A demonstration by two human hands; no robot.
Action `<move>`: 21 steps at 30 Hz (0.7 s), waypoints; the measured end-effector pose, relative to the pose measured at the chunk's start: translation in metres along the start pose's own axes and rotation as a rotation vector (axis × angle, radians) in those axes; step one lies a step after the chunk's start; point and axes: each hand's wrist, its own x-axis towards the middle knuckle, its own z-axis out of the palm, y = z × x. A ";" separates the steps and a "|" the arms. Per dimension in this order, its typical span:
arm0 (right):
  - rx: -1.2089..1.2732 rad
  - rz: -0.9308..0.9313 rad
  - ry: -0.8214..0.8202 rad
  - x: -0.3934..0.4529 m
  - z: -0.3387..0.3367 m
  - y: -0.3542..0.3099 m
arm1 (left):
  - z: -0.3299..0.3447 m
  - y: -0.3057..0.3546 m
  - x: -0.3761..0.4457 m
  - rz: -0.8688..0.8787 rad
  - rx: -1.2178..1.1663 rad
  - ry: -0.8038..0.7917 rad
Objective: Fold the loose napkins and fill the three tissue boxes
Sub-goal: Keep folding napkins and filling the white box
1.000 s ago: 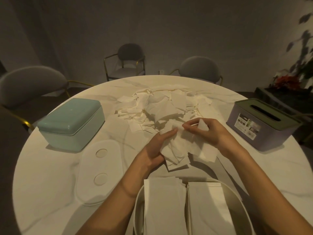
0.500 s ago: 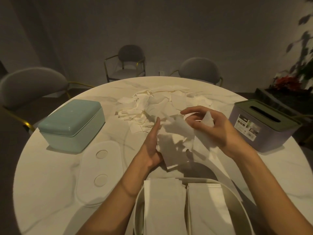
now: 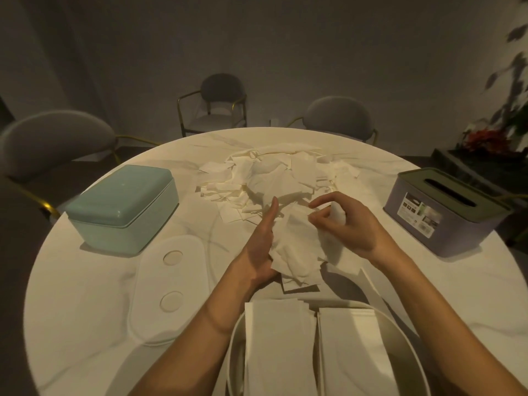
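Curled fingers of the right hand (image 3: 354,227) form the grip: thumb and fingertips pinch a crumpled wad of napkin at the upper right of the napkin bundle (image 3: 300,247). The left hand (image 3: 260,247) is flat, fingers straight and together, pointing away from the person, with its palm side against the left edge of the bundle. The bundle lies between the two hands over the near-centre of the bench (image 3: 85,295); its sheets overlap loosely and its long axis runs roughly from the near left to the far right. Whether its lowest sheet touches the bench cannot be told.

Just beyond the hands, the pile of loose napkins (image 3: 271,178) spreads across the middle of the bench with no common direction.

Nearest the person, the white box (image 3: 400,332) stands open and holds two stacks of folded napkins (image 3: 277,347) side by side, long axes pointing away from the person.

Left of that box, the white lid (image 3: 168,287) lies flat, long axis running near to far. Farther left stands the teal box (image 3: 123,207), lid on. At the right edge stands the purple box (image 3: 445,215), with a dark slotted top.

Grey chairs (image 3: 223,104) stand behind the bench.
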 end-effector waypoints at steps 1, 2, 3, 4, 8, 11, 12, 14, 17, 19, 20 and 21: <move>-0.023 -0.017 0.044 0.001 0.003 0.005 | 0.002 0.000 -0.002 -0.004 0.009 -0.005; -0.049 -0.031 0.074 0.002 0.005 0.008 | 0.002 -0.001 -0.003 -0.004 0.018 -0.008; -0.074 -0.045 0.087 0.003 0.007 0.011 | 0.001 -0.003 -0.002 -0.013 0.031 -0.020; -0.098 -0.055 0.079 0.004 0.008 0.013 | 0.004 -0.004 -0.004 -0.027 0.043 -0.030; -0.121 -0.064 -0.014 0.003 0.002 0.013 | 0.003 -0.007 -0.005 -0.055 0.073 -0.009; -0.134 -0.055 -0.042 0.002 0.000 0.011 | 0.003 -0.005 -0.006 -0.055 0.079 0.000; -0.133 -0.050 -0.037 0.002 0.000 0.011 | 0.005 -0.004 -0.008 -0.052 0.086 -0.008; -0.103 -0.027 -0.005 0.002 0.004 0.011 | 0.008 -0.003 -0.010 -0.052 0.106 -0.008; -0.067 -0.005 0.084 0.003 0.010 0.015 | 0.008 -0.002 -0.010 -0.035 0.150 -0.026; -0.067 -0.012 0.114 0.003 0.012 0.016 | 0.006 -0.004 -0.009 -0.013 0.161 -0.012; -0.058 -0.009 0.128 0.003 0.011 0.016 | 0.004 -0.005 -0.009 -0.002 0.153 -0.003; -0.030 0.005 0.136 0.003 0.008 0.014 | 0.005 -0.006 -0.008 0.007 0.142 0.010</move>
